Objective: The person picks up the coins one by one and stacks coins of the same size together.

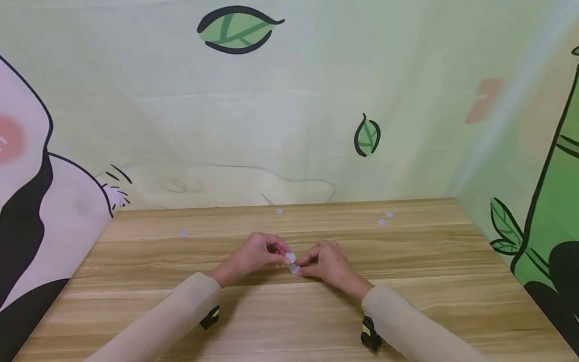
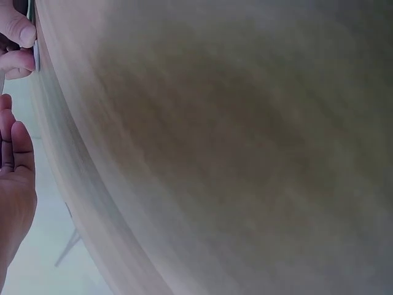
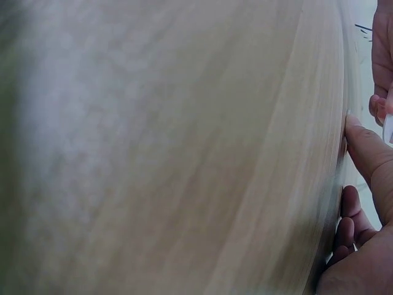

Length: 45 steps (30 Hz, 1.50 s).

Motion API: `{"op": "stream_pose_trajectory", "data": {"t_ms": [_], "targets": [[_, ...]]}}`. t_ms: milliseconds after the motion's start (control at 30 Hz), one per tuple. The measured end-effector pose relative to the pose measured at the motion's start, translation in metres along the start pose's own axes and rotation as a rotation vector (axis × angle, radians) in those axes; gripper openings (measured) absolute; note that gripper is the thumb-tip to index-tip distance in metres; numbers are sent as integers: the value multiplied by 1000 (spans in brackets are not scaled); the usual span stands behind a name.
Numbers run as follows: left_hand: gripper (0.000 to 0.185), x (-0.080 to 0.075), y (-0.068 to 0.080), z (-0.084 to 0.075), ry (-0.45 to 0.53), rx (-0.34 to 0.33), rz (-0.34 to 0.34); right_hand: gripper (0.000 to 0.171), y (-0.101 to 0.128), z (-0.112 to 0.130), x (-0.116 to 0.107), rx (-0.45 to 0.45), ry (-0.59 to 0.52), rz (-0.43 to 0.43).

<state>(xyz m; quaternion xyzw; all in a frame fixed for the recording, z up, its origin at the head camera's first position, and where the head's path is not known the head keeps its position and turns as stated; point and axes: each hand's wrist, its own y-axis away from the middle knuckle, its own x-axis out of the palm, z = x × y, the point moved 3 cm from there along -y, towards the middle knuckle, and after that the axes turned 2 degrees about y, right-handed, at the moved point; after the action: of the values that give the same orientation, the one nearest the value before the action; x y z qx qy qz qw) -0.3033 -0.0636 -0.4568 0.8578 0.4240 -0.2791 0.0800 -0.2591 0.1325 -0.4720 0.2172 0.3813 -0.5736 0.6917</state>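
Note:
Both hands meet at the middle of the wooden table (image 1: 289, 311). My left hand (image 1: 282, 257) pinches a small white round disc (image 1: 290, 258) between thumb and fingertips. Just below it lies a second white disc (image 1: 295, 269) at table level, and my right hand (image 1: 304, 267) pinches it with thumb and forefinger. The two discs almost touch. In the left wrist view only a palm (image 2: 15, 184) and fingertips (image 2: 18, 43) on a thin disc edge (image 2: 37, 55) show at the left border. In the right wrist view a thumb (image 3: 365, 147) presses on the table.
Several more white discs lie loose on the far half of the table: one at the back middle (image 1: 279, 211), one at the left (image 1: 183, 233), two at the right (image 1: 382, 221). A printed cloth backdrop (image 1: 289, 125) walls in the back and both sides.

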Motion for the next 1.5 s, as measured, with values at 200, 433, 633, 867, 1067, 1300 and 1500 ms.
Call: {"op": "stream_pose_trajectory", "data": {"t_ms": [200,433,633,867,1067,1300,1500], "targets": [[12,2,1,1,17,-13,22,12,0,-2,2,20,-1,1],[14,4,2,5,-8,21,45,12,0,-1,2,0,-8,1],[15,6,2,6,-31,37,51,12,-1,-2,3,5,-11,-1],[15,8,2,7,-53,14,58,13,-1,-1,3,0,-2,-4],[13,10,0,5,-63,-27,73,13,-2,0,3,11,6,4],[14,13,-1,4,-84,-31,78,13,-2,-1,3,-8,4,-7],[14,16,-1,6,-91,-40,86,13,-2,0,3,-30,-16,-6]]}}
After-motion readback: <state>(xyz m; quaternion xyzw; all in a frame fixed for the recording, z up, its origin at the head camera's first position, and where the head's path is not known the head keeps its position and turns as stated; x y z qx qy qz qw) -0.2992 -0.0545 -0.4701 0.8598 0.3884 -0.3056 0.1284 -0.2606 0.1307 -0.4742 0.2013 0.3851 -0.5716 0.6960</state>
